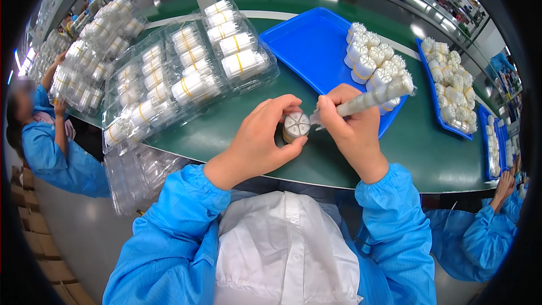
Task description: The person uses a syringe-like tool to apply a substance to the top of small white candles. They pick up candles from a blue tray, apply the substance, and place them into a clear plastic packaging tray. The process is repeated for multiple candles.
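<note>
I see my left hand (261, 135) curled tight around a small white cylinder (296, 126), its spoked end facing up, just this side of the blue tray (307, 42). My right hand (353, 127) is closed on a long clear tube (372, 97), whose tip touches the cylinder's rim. More white cylinders (372, 62) stand bunched at the tray's right end. Left of the tray lie clear plastic packs (192, 68) of banded white rolls on the green table (237, 130). Further right of the tray sits a second blue tray (432, 87) of cylinders.
</note>
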Tool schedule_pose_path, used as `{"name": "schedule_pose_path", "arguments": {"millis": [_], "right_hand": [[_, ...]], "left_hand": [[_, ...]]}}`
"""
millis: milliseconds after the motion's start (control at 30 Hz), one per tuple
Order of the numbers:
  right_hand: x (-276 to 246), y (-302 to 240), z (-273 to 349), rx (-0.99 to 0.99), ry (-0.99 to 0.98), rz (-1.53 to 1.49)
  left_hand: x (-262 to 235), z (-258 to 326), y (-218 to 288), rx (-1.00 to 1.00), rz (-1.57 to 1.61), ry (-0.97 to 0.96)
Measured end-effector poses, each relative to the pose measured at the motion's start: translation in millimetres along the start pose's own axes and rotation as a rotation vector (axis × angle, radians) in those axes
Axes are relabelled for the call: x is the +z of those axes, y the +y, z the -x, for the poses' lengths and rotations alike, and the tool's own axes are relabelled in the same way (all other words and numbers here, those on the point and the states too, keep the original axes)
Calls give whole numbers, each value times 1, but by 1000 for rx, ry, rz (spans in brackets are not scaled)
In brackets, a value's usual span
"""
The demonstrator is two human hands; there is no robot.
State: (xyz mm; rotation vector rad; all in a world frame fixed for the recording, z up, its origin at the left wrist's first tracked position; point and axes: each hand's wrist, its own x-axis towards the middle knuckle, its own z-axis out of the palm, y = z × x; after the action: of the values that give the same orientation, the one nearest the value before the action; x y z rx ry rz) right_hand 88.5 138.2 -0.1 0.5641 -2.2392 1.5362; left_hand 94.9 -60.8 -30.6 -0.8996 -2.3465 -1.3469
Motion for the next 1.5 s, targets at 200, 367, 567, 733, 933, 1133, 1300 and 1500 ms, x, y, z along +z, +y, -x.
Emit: {"name": "schedule_pose_path", "arguments": {"millis": [200,367,567,733,933,1133,1300,1500], "right_hand": [[3,2,2,45,-45,-24],[4,4,2,-31,-54,56],[2,2,2,-4,25,1],[3,2,2,30,-30,-14],[6,8,4,-53,-43,21],[2,3,1,-23,32,-11],[3,5,4,30,-44,-15],[4,10,5,-82,-16,17]], "left_hand": [[2,0,-4,57,71,-2],[-3,-6,5,66,-100,-16],[0,0,-1,44,9,6],[1,-1,-2,69,57,-25],[-4,-5,2,-19,-128,-52],[-2,1,0,26,62,-21],[-4,-2,4,70,26,-43],[-4,-5,3,35,-61,-47]]}}
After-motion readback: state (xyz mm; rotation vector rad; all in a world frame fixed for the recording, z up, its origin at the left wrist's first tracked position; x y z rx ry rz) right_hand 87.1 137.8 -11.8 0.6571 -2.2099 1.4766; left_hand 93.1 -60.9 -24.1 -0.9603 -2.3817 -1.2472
